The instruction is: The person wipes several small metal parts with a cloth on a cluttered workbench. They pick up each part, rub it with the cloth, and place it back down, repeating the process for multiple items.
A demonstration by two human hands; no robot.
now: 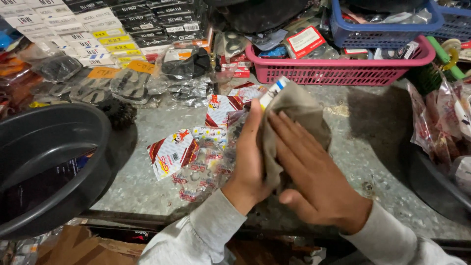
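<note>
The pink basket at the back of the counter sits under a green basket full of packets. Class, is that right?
Not quite. In the head view the basket stacked on the pink basket is blue, not green. It does hold packets.
</note>
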